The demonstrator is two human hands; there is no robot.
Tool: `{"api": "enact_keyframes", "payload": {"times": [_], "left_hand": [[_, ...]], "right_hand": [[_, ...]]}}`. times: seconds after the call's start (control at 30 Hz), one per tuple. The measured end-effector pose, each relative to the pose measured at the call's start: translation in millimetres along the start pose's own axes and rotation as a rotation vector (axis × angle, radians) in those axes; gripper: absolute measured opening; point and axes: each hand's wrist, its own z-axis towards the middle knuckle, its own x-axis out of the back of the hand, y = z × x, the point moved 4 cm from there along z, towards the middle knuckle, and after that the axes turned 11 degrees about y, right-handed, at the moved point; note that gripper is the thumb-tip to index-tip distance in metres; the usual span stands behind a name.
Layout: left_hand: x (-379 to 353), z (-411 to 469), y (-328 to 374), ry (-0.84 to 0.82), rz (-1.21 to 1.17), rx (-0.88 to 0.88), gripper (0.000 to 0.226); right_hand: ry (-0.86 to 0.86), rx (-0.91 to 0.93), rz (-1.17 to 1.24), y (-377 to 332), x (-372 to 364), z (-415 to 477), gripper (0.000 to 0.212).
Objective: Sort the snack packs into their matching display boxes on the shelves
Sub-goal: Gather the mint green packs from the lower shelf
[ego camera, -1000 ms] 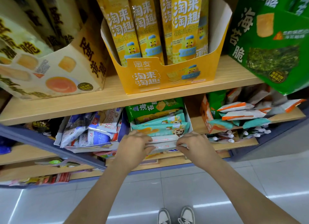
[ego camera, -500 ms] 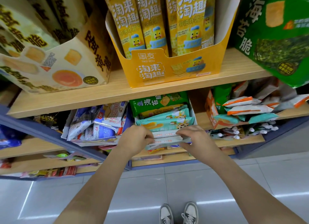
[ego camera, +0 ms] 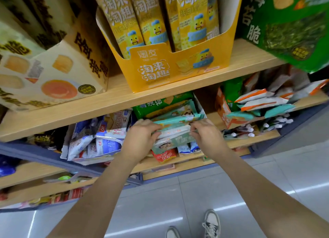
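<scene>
1. My left hand (ego camera: 140, 138) is curled round the left end of a small stack of teal and white snack packs (ego camera: 174, 136). My right hand (ego camera: 206, 134) pinches the right end. My fingertips on both sides are tucked behind the packs, so I cannot see them.
2. The stack sits at the near mouth of the display box (ego camera: 200, 104) on the second shelf, on top of more teal packs of the same kind. The far part of that box is hidden under the upper shelf board (ego camera: 89, 111), and only a strip of green printing shows there.
3. The print on the packs I hold is blurred, and I can only make out a cartoon face.
4. Above, the yellow display box (ego camera: 178, 67) is cut off at the top edge. So are the cream box (ego camera: 53, 74) to its left and the green box (ego camera: 284, 24) to its right.
5. To the left of my hands, blue and white packs (ego camera: 99, 141) spill over the shelf lip. To the right, orange-edged and teal packs (ego camera: 258, 102) lie heaped, with a bare strip of shelf between them and my box.
6. The lower shelves are mostly hidden by my forearms.
7. Near me the grey floor (ego camera: 213, 184) lies open, with my shoes (ego camera: 211, 223) at the bottom edge.
</scene>
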Motion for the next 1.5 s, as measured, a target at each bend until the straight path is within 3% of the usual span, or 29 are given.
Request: {"api": "enact_keyframes", "payload": {"times": [0.17,0.33,0.53,0.6,0.7,0.83,1.03,1.33,1.43,1.5], "left_hand": [[-16.5,8.9,-5.7,-0.402,0.018,0.094,0.021],[-28.6,16.9,-1.3,-0.556,0.076,0.032,0.023],[-40.5,28.4,13.2,-0.561,0.372,-0.190,0.014],[-41.6,27.2,17.9,-0.509,0.437,-0.261,0.011],[-46.1,23.6,20.3,-0.461,0.456,-0.325,0.026],[-58.2,29.6,21.9,-0.481,0.466,-0.289,0.040],[-65.8,42.1,40.7,-0.559,0.477,-0.211,0.010],[-4.8,41.7,29.3,-0.372,0.117,0.091,0.056],[25.0,33.6,29.1,-0.252,-0.184,0.265,0.045],[31.6,28.5,36.2,-0.207,-0.419,0.409,0.038]], "right_hand": [[0.017,-0.024,0.021,-5.5,-1.5,-0.4,0.012],[0.061,-0.027,0.003,-5.2,-4.9,-12.0,0.007],[0.217,-0.125,-0.054,-5.9,4.6,-28.4,0.036],[0.216,-0.183,0.001,-5.7,3.1,-33.4,0.042],[0.156,-0.305,0.148,-1.9,-5.4,-41.4,0.050],[0.107,-0.360,0.322,-0.3,-7.2,-45.3,0.052],[0.021,-0.470,0.526,6.5,4.3,-43.9,0.050],[-0.018,-0.511,0.579,7.4,2.3,-41.1,0.052],[0.164,-0.553,0.643,-6.2,14.4,-40.1,0.054],[0.208,-0.543,0.845,-25.1,18.8,-39.8,0.055]]}}
